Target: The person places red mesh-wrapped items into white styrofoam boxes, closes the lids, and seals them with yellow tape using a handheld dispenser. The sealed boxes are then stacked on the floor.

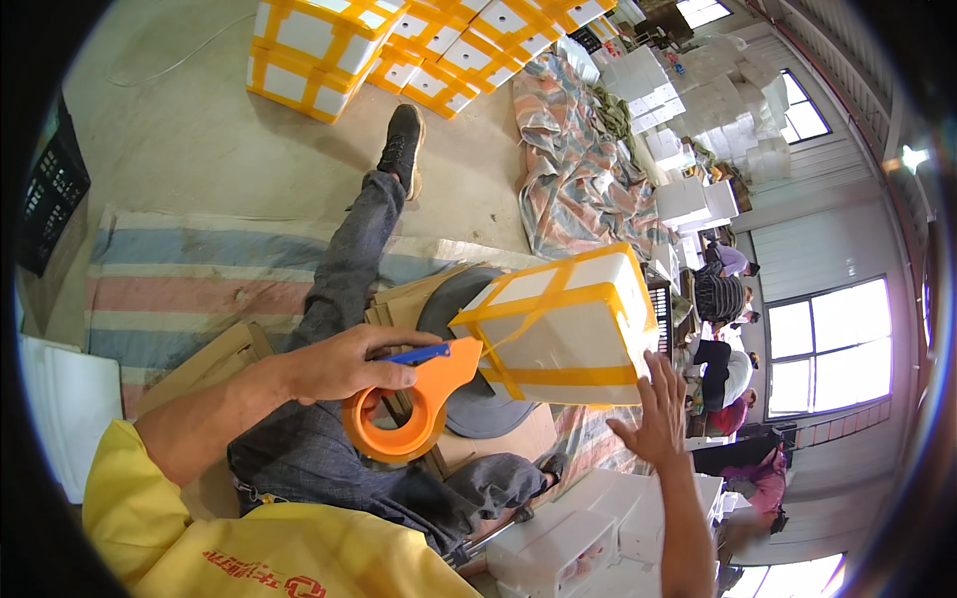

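My left hand grips an orange tape dispenser with a blue part near its cutting end. A strip of yellow tape runs from the dispenser's tip to a white foam box banded with yellow tape. This box rests tilted on a round, dark turntable-like disc, with cardboard beneath the disc. By the box's right-hand lower corner is my right hand, fingers spread; whether the fingertips touch the box is unclear.
Taped foam boxes are stacked ahead. Untaped white boxes stand at lower right. A striped tarp lies underfoot, a crumpled one beyond. A black crate is at far left. Several people are at the right.
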